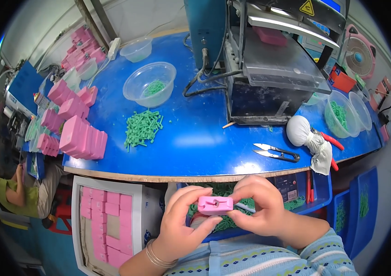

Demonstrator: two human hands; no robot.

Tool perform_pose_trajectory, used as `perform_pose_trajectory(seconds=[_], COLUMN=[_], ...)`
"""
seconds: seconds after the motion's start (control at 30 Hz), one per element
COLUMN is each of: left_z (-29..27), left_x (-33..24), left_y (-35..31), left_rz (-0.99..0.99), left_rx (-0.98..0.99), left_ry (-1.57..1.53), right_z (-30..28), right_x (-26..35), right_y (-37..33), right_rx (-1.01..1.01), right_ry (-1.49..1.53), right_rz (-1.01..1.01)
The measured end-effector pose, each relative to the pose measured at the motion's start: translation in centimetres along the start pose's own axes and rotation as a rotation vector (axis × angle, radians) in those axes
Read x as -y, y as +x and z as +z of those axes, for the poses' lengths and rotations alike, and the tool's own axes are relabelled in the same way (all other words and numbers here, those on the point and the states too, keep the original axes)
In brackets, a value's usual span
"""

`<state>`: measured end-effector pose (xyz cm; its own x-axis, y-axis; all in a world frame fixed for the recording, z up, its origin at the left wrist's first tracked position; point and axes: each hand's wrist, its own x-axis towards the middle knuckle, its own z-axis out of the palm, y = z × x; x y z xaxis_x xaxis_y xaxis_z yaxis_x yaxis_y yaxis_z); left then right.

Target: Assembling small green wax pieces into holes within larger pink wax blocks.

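Pink block (pixel 215 205): between the fingers, a hollow showing.
Left hand (pixel 181 216): thumb and fingers clamped on block's left end.
Right hand (pixel 260 207): thumb and forefinger clamped on its right end.
Green pieces (pixel 143 129): heaped beyond the fingers, to the left.
Snips (pixel 282 154): beyond the fingers, to the right.

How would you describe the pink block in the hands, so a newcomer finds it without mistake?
Find the blue table and look below its front edge. There, over a blue tray, the left hand and right hand hold the pink block. Unlike the pink blocks stacked at the table's left, it is held by hand, a small dark hole showing.
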<state>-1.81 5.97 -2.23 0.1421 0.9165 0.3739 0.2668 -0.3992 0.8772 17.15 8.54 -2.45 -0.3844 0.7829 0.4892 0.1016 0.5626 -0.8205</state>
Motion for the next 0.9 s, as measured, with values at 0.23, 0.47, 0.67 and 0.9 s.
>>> perform_pose_trajectory(seconds=[0.23,0.47,0.67,0.9], left_z=[-0.8,1.0,0.1,-0.5], left_x=[-0.4,-0.8,-0.7,-0.9], left_y=[-0.4,-0.8,-0.3,0.1], left_rz=[0.088,0.406,0.12,-0.305], left_rx=[0.091,0.034,0.063,0.047], left_ry=[-0.037,0.542,0.331,-0.802], right_z=[0.2,0.1,-4.9,-12.9], right_x=[0.6,1.2,0.4,0.6], right_y=[0.3,-0.6,3.7,6.2], right_rx=[0.047,-0.028,-0.276,-0.309], right_ry=[0.036,-0.149,0.651,0.789], right_rz=[-0.131,-0.063,0.258,0.422])
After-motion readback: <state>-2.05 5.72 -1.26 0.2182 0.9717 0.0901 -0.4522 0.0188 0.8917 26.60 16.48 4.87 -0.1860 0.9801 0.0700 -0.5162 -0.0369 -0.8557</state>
